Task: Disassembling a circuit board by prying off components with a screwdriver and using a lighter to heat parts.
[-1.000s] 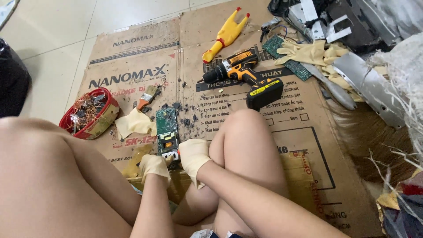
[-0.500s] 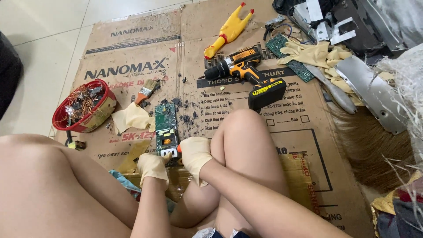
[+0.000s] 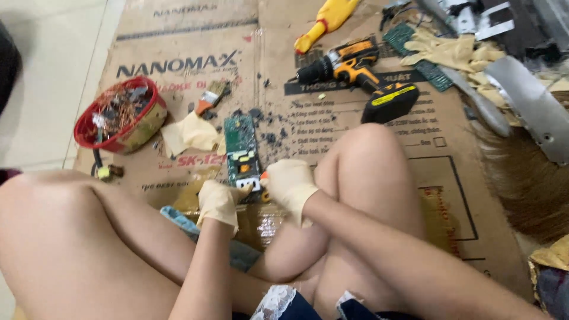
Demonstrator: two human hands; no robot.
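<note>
Observed: the person sits on flattened cardboard (image 3: 195, 35) with a long green circuit board (image 3: 242, 145) lying between the knees, its near end at the hands. The left hand (image 3: 218, 202), in a cream rubber glove, is curled closed over the board's near left corner, pinning it down. The right hand (image 3: 290, 186), gloved alike, is closed around a small tool with an orange tip (image 3: 264, 176) set against the board's near end; the tool's kind cannot be told.

Judgement on method: the step appears to be prising parts off the board. It is best done with the left hand pressing flat and close to the working point, the tool kept low and levered away from the fingers, in short controlled efforts so that the brittle laminate does not snap or jump.

Materials: the board is rigid, thin and glossy, studded with small components. Dark crumbs (image 3: 269, 127) lie scattered just beyond it. A red bowl (image 3: 139, 127) holds tangled coppery scrap. A cordless drill (image 3: 355, 74), hard black and orange plastic, lies well apart, near limp cream gloves (image 3: 447, 50). A small brush (image 3: 210, 98) and a crumpled cloth (image 3: 186, 131) lie beside the board
</note>
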